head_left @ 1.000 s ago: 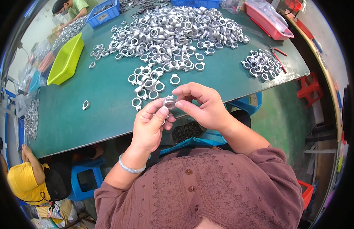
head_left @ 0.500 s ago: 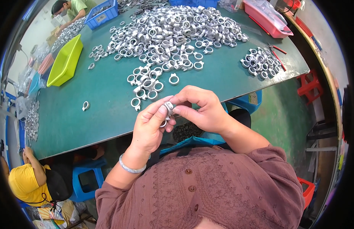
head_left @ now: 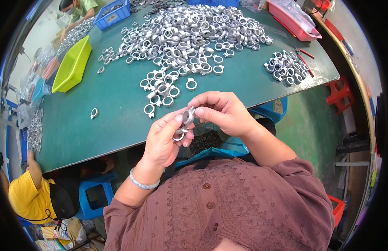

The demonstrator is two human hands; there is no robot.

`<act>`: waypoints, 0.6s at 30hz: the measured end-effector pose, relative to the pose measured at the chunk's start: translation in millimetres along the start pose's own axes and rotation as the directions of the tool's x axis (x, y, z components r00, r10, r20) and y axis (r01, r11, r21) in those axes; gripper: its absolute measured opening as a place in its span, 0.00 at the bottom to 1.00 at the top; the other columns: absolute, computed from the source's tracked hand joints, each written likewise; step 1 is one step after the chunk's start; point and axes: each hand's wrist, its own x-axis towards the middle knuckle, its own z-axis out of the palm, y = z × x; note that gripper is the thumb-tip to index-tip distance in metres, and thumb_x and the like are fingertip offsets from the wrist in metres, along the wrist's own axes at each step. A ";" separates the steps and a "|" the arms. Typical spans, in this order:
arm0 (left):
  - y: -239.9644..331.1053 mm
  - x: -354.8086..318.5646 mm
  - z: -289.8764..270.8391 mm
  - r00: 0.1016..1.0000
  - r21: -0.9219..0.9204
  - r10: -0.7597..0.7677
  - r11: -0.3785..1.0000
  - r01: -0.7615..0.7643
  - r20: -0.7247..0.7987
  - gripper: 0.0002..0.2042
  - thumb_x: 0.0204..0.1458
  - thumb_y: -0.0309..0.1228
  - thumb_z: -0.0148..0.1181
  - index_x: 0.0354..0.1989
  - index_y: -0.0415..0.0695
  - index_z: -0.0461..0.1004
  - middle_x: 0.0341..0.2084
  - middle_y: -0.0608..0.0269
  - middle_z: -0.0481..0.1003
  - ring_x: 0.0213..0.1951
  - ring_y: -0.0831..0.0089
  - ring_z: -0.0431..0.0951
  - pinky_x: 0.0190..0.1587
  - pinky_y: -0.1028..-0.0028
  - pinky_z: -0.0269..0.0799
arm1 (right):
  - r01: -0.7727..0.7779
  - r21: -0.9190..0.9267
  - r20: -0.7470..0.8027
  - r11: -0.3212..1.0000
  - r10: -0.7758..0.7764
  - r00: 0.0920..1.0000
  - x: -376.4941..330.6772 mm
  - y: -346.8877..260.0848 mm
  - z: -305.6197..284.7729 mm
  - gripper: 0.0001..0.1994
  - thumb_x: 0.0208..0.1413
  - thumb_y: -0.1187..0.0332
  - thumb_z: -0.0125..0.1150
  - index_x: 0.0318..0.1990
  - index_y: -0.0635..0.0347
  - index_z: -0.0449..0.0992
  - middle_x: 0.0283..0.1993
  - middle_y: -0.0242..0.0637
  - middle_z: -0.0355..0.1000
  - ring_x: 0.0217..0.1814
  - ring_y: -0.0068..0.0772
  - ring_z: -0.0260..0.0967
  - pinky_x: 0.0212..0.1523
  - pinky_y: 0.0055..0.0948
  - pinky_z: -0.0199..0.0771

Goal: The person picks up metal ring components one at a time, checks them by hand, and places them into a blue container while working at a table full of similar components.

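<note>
My left hand is closed on a silver metal ring clamp, pinched between thumb and fingers near the table's front edge. A second ring sits lower in the same palm, partly covered by fingers. With thumb and forefinger, my right hand grips the far side of the upper clamp, whose round opening faces me at a slant. Beyond my hands lies a loose cluster of like rings, and behind it a big heap.
A smaller ring pile lies at the right beside red-handled pliers. One lone ring is at left. A yellow-green tray, a blue bin and a pink bin stand round the green table. Co-workers sit at left.
The upper clamp has been turned between my fingers, so its round opening now shows instead of its lug side. My right hand has shifted slightly right.
</note>
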 end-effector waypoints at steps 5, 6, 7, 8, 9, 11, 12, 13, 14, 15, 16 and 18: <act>-2.3 -1.0 0.8 0.996 0.074 0.073 0.995 -0.070 -0.048 0.13 0.54 0.29 0.45 0.46 0.37 0.68 0.28 0.62 0.72 0.24 0.78 0.72 0.24 0.81 0.66 | -0.009 -0.001 0.002 1.000 0.009 1.000 -1.2 -1.9 1.0 0.09 0.51 0.76 0.52 0.41 0.68 0.70 0.36 0.34 0.70 0.37 0.20 0.67 0.38 0.19 0.68; -3.6 -1.1 0.3 0.992 0.117 0.108 0.988 -0.100 -0.058 0.13 0.55 0.29 0.44 0.46 0.38 0.68 0.29 0.62 0.73 0.25 0.78 0.72 0.24 0.81 0.67 | -0.003 0.019 0.006 1.000 0.002 1.000 -1.6 -2.6 1.8 0.09 0.51 0.76 0.52 0.40 0.67 0.70 0.36 0.34 0.70 0.36 0.20 0.67 0.38 0.19 0.68; -3.5 -1.7 1.2 0.992 0.117 0.108 0.988 -0.101 -0.059 0.13 0.55 0.29 0.44 0.46 0.38 0.68 0.29 0.62 0.73 0.25 0.78 0.72 0.24 0.81 0.67 | -0.003 0.019 0.007 1.000 0.003 1.000 -1.5 -2.5 1.4 0.09 0.51 0.76 0.52 0.40 0.67 0.70 0.36 0.34 0.70 0.36 0.20 0.67 0.38 0.19 0.68; -2.8 -2.6 2.9 0.992 0.122 0.108 0.988 -0.099 -0.069 0.14 0.54 0.30 0.45 0.46 0.36 0.67 0.28 0.62 0.72 0.25 0.77 0.71 0.24 0.80 0.66 | -0.024 0.000 -0.002 1.000 0.024 1.000 -1.3 -2.4 0.4 0.08 0.51 0.76 0.53 0.40 0.67 0.71 0.36 0.34 0.70 0.36 0.19 0.67 0.38 0.19 0.68; -2.1 -3.0 4.0 0.991 0.127 0.108 0.987 -0.098 -0.079 0.15 0.54 0.31 0.46 0.47 0.35 0.66 0.28 0.61 0.71 0.25 0.76 0.71 0.23 0.80 0.66 | -0.046 -0.020 -0.011 0.999 0.046 0.999 -1.4 -2.2 -0.6 0.08 0.50 0.76 0.53 0.39 0.67 0.71 0.36 0.33 0.70 0.37 0.19 0.67 0.39 0.19 0.68; -0.9 -2.6 4.1 0.993 0.083 0.094 0.993 -0.089 -0.066 0.15 0.54 0.31 0.46 0.46 0.35 0.66 0.28 0.61 0.71 0.25 0.76 0.71 0.23 0.80 0.66 | -0.044 -0.008 -0.020 0.999 0.044 0.999 -2.2 -0.8 -1.5 0.08 0.50 0.77 0.53 0.39 0.67 0.71 0.36 0.33 0.70 0.37 0.19 0.67 0.39 0.19 0.67; -0.3 -2.5 3.9 0.995 0.039 0.080 0.996 -0.078 -0.054 0.14 0.54 0.31 0.46 0.45 0.35 0.66 0.28 0.61 0.72 0.25 0.76 0.72 0.23 0.80 0.67 | -0.043 0.005 -0.028 0.999 0.043 0.999 -2.5 -0.1 -1.7 0.08 0.50 0.77 0.53 0.38 0.67 0.71 0.37 0.33 0.70 0.37 0.19 0.66 0.40 0.19 0.67; 0.6 -2.8 3.3 0.995 0.039 0.080 0.996 -0.078 -0.054 0.14 0.54 0.31 0.46 0.45 0.35 0.66 0.28 0.61 0.72 0.25 0.76 0.72 0.23 0.80 0.67 | -0.043 0.005 -0.028 0.999 0.043 0.999 -3.1 0.4 -1.3 0.08 0.50 0.77 0.53 0.38 0.67 0.71 0.37 0.33 0.70 0.37 0.19 0.66 0.40 0.19 0.67; 1.6 -3.3 2.3 0.998 0.037 0.048 0.998 -0.047 -0.033 0.13 0.54 0.30 0.47 0.44 0.36 0.66 0.28 0.60 0.72 0.25 0.76 0.72 0.23 0.81 0.68 | 0.016 -0.017 -0.017 1.000 -0.016 1.000 -3.8 1.0 -0.8 0.08 0.50 0.79 0.53 0.38 0.67 0.71 0.36 0.33 0.69 0.38 0.20 0.66 0.40 0.19 0.67; 2.3 -4.0 2.1 1.000 0.036 0.017 0.999 -0.016 -0.012 0.12 0.53 0.30 0.47 0.43 0.36 0.67 0.28 0.60 0.72 0.25 0.76 0.72 0.23 0.81 0.68 | 0.075 -0.039 -0.004 0.996 -0.076 0.997 -4.3 0.9 -0.3 0.08 0.49 0.80 0.53 0.38 0.67 0.71 0.36 0.33 0.69 0.38 0.20 0.66 0.40 0.19 0.66; 1.9 -4.4 2.4 1.000 0.035 0.017 0.999 -0.016 -0.012 0.12 0.53 0.30 0.47 0.43 0.36 0.67 0.28 0.60 0.72 0.25 0.76 0.72 0.23 0.81 0.68 | 0.075 -0.040 -0.004 0.996 -0.075 0.997 -4.1 1.7 -0.8 0.08 0.49 0.80 0.53 0.38 0.67 0.71 0.36 0.33 0.69 0.38 0.20 0.66 0.40 0.19 0.66; 0.3 -4.8 2.7 0.998 0.099 0.045 0.994 -0.048 0.033 0.11 0.52 0.29 0.49 0.42 0.37 0.67 0.29 0.60 0.72 0.26 0.77 0.73 0.24 0.82 0.70 | 0.260 -0.201 0.062 0.944 -0.252 0.966 -3.5 4.9 -2.7 0.07 0.49 0.80 0.52 0.37 0.67 0.71 0.34 0.33 0.70 0.36 0.19 0.67 0.38 0.19 0.69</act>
